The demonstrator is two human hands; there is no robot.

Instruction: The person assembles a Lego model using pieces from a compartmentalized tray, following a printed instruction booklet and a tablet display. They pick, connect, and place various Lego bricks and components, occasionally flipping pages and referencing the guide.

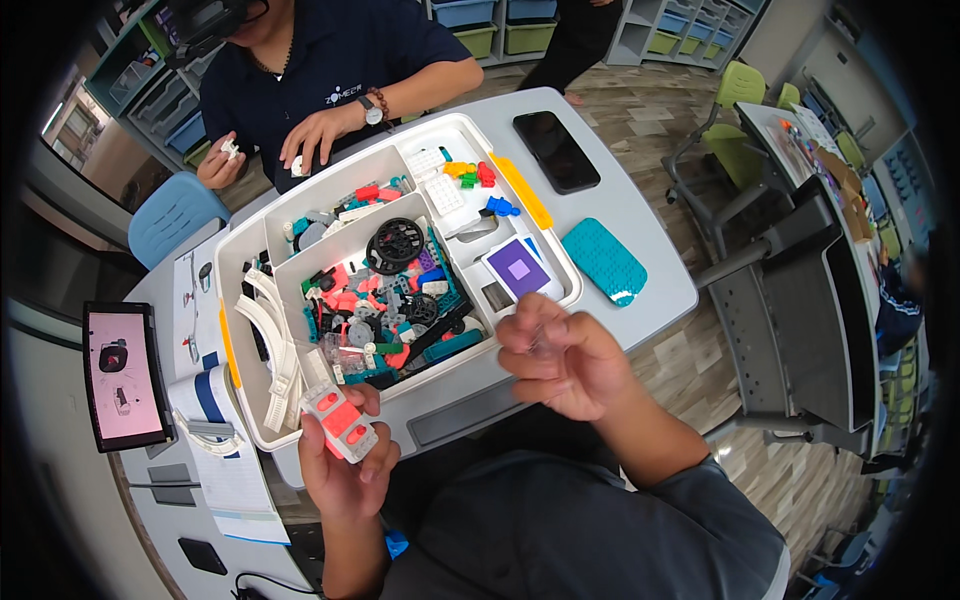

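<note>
White and coral plastic fills my left grip (pixel 345 470), thumb and fingers clamped on a tilted block (pixel 343 422), the near-left corner of the white tray (pixel 462 130) just beside it. My right grip (pixel 570 365), fingertips drawn together, appears to pinch a small clear piece (pixel 543 346); my fingers hide most of it. That see-through piece is the greater risk, I judge: if the pinch loosens, it could drop by the purple card (pixel 518 268) just beyond my fingertips, or to the floor (pixel 690 375), and be hard to spot. An uneven squeeze on the block could pop it loose, sending it among the curved white pieces (pixel 285 375) just beyond my left grip or the jumbled parts (pixel 385 300) beyond and between my 2 grips. Opposite me, a co-worker (pixel 340 75) handles small white pieces (pixel 230 148); a bump there could jog the tray against my hold.
</note>
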